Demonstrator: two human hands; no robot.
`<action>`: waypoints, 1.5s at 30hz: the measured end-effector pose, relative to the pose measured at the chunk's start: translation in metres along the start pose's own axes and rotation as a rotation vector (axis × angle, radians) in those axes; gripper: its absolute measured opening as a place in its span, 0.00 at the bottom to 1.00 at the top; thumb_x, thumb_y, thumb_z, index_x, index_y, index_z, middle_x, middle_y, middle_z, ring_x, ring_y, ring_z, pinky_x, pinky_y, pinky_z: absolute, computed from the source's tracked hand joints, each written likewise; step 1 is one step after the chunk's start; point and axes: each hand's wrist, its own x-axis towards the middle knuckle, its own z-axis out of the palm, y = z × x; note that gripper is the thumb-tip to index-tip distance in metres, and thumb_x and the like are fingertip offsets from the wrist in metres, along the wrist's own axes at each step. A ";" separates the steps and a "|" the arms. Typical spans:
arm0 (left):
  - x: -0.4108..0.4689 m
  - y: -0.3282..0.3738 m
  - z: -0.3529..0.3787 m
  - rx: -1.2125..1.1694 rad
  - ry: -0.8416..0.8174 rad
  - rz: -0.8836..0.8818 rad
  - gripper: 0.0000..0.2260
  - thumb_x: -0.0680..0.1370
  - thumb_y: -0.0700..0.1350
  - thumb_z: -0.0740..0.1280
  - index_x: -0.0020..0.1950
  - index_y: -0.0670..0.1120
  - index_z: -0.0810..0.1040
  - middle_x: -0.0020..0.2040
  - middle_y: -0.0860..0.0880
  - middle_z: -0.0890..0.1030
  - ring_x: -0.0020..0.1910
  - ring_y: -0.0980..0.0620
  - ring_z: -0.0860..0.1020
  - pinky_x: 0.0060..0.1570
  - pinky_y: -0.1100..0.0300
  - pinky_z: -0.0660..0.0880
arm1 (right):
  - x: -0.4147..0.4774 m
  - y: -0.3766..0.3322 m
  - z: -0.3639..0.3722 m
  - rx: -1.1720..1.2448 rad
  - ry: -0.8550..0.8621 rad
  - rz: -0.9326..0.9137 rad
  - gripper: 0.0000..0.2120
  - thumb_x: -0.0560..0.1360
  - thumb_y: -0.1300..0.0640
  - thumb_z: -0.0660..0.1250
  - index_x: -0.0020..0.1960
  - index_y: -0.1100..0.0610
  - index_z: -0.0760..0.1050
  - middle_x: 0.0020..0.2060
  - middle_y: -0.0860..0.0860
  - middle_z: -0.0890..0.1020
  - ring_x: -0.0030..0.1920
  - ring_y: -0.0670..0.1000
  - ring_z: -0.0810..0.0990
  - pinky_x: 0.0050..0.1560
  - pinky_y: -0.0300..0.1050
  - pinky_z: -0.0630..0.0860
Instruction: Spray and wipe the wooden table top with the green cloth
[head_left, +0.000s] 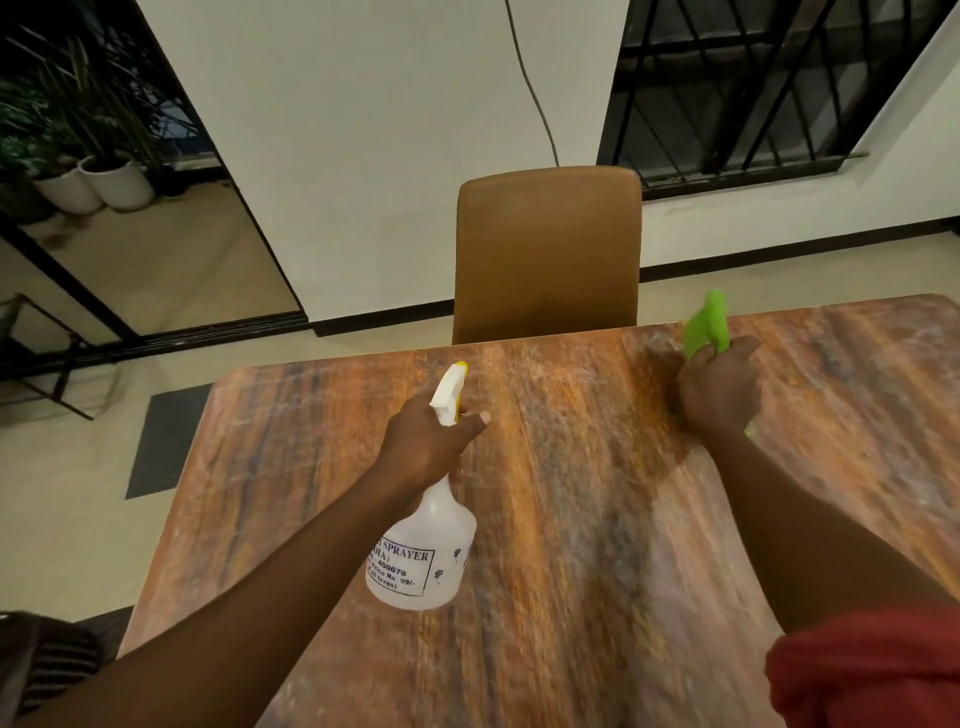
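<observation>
Gripping the spray bottle (423, 540) mid-frame is the left hand (428, 441); the green cloth (705, 325) is clutched by the right hand (719, 387), upper right, over the wooden table top (597, 519).

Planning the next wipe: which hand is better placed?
Right. The right hand grips the green cloth near the far edge of the table; the left hand holds the spray bottle.
</observation>
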 end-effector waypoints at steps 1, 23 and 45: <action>-0.003 0.000 -0.004 -0.006 0.000 0.002 0.17 0.75 0.48 0.72 0.62 0.45 0.75 0.40 0.46 0.78 0.29 0.52 0.74 0.29 0.61 0.72 | -0.001 -0.007 -0.009 0.032 0.013 0.035 0.16 0.79 0.51 0.54 0.60 0.62 0.64 0.51 0.65 0.78 0.50 0.66 0.77 0.47 0.56 0.71; -0.194 -0.068 -0.208 -0.207 -0.038 0.105 0.07 0.75 0.46 0.72 0.42 0.48 0.74 0.32 0.43 0.74 0.22 0.51 0.71 0.29 0.61 0.71 | -0.304 -0.084 -0.157 0.961 -0.527 0.458 0.41 0.58 0.39 0.77 0.66 0.54 0.69 0.55 0.57 0.78 0.51 0.60 0.80 0.49 0.65 0.78; -0.365 -0.276 -0.290 0.235 -0.229 -0.119 0.15 0.71 0.42 0.76 0.53 0.39 0.76 0.42 0.42 0.79 0.35 0.45 0.78 0.39 0.53 0.77 | -0.550 -0.098 -0.231 0.578 -0.486 -0.185 0.22 0.71 0.62 0.68 0.64 0.54 0.72 0.49 0.51 0.79 0.46 0.53 0.78 0.39 0.48 0.75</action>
